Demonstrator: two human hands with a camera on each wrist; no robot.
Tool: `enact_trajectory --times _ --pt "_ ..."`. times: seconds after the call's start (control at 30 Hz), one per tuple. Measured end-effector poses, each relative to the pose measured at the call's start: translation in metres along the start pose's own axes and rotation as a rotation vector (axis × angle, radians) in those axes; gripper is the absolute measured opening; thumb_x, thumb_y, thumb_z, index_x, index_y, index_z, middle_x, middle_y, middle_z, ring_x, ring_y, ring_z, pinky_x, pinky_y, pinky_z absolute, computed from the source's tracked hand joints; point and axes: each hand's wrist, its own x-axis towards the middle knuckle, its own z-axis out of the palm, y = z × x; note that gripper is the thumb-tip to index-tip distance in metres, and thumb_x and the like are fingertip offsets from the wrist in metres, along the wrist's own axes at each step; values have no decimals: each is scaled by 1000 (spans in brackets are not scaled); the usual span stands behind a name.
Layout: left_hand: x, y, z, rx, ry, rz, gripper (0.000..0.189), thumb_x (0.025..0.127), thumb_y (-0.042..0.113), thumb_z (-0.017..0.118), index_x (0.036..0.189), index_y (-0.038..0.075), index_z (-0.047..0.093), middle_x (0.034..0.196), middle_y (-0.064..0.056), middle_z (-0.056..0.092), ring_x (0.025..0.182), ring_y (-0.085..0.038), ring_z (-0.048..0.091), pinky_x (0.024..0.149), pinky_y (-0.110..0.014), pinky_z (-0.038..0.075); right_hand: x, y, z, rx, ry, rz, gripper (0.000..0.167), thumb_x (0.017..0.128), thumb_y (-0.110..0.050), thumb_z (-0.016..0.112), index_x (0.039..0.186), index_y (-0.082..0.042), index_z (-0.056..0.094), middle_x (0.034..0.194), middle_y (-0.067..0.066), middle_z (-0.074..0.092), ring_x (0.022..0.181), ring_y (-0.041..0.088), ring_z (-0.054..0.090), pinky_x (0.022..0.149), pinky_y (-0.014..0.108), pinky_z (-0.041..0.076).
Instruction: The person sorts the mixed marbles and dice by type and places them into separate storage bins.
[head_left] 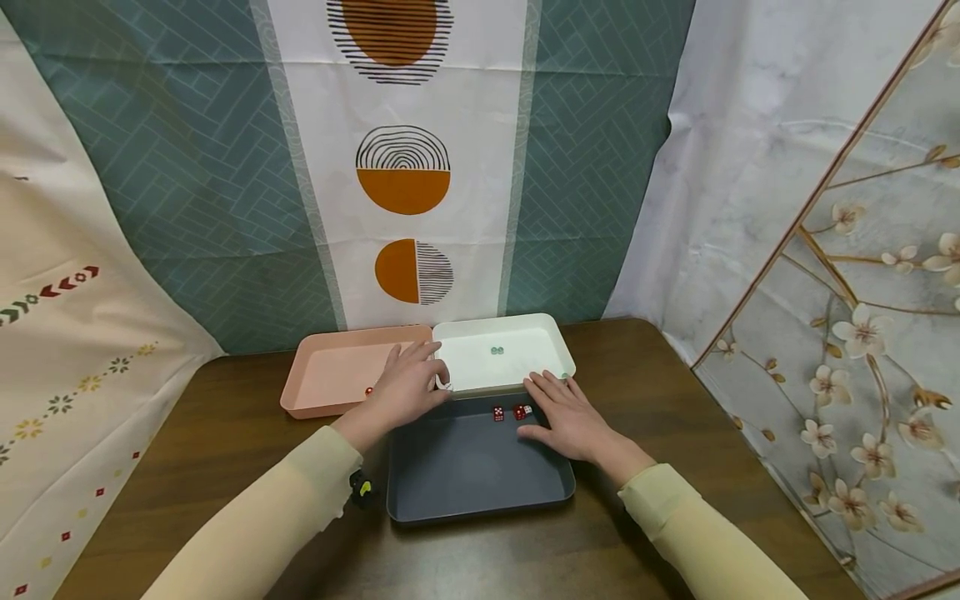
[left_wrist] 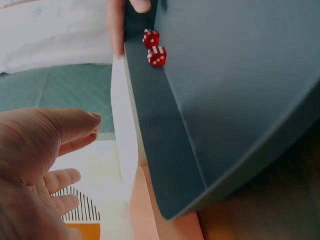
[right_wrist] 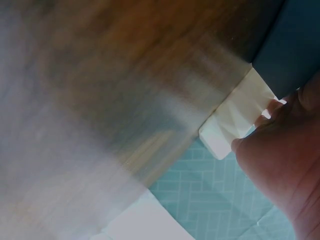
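My left hand [head_left: 405, 385] is over the meeting edges of the pink tray [head_left: 321, 343] and the white tray [head_left: 517, 327]. Thumb and index tips come close together in the left wrist view; I cannot tell whether something small sits between them. My right hand [head_left: 570, 417] lies with extended fingers across the dark grey tray's [head_left: 480, 471] far right corner, fingertips over the white tray's near rim. Red dice [head_left: 498, 413] [left_wrist: 157, 56] and a small white die [head_left: 528, 409] lie along the grey tray's far side, left of the right thumb.
Small green pieces [head_left: 497, 351] lie in the white tray, another near the right fingertips. One red piece [head_left: 368, 390] is in the pink tray beside my left hand. The trays stand together on a brown wooden table [head_left: 622, 367], with hanging cloths [head_left: 480, 167] behind.
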Motion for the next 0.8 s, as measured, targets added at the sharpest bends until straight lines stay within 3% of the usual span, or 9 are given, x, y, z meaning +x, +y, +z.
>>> enact_trajectory --times 0.27,0.47,0.8 --pt "-5 -13 -6 12 30 -33 8 96 20 87 94 18 79 161 -23 56 156 -51 40 125 -79 17 0 1 1 8 10 -2 96 104 -64 68 175 -9 32 181 12 28 169 34 16 134 62 8" --pt "-8 -22 -12 -34 36 -74 8 96 18 86 94 17 79 162 -26 53 156 -53 38 126 -79 15 0 2 3 4 22 -9 96 104 -62 68 174 -8 33 180 14 29 168 36 18 133 63 11" --pt "-10 -36 -18 -21 50 -113 10 97 18 85 91 17 77 163 -27 52 156 -51 40 125 -77 22 0 1 3 6 21 -3 96 104 -63 68 174 -8 33 180 13 29 169 36 18 133 63 11"
